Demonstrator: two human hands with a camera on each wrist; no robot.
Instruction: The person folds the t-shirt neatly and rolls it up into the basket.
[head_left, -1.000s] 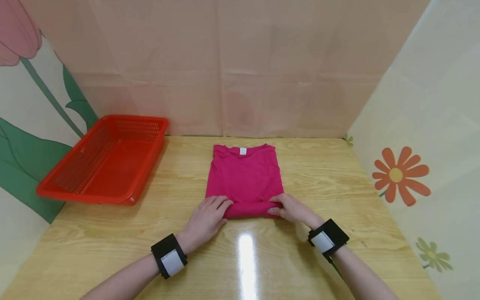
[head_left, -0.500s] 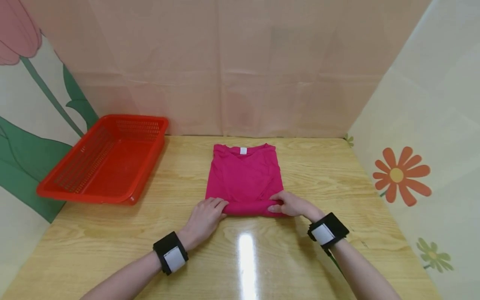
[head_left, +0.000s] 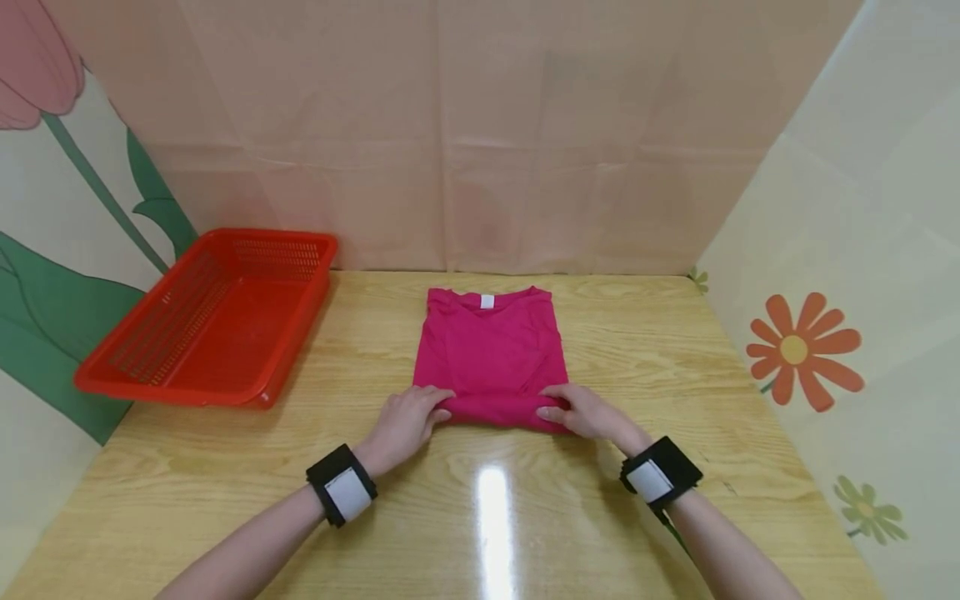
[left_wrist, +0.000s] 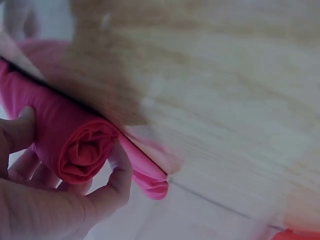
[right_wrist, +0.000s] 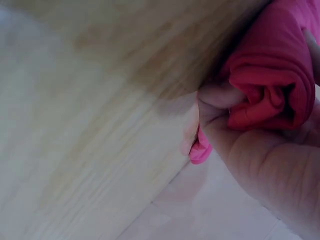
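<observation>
A bright pink shirt (head_left: 491, 346) lies on the table, its neckline with a white tag at the far side and its near edge wound into a roll. My left hand (head_left: 407, 421) grips the left end of the roll, and the left wrist view shows the spiral end of the rolled fabric (left_wrist: 85, 152) between thumb and curled fingers. At the other end, my right hand (head_left: 588, 411) holds the roll too. The right wrist view shows fingers around the layered end of the shirt (right_wrist: 270, 95), with one digit partly hidden by fabric.
A red plastic basket (head_left: 240, 333) with slotted walls stands at the left of the wooden table (head_left: 637, 333). A pinkish backdrop (head_left: 487, 142) rises behind the table. Flower-printed sheets hang at both sides, and a strip of light reflects on the near tabletop.
The roll has moved slightly away from me and looks a little thicker. My left hand has shifted forward along with it, while the right hand stays close to its earlier spot.
</observation>
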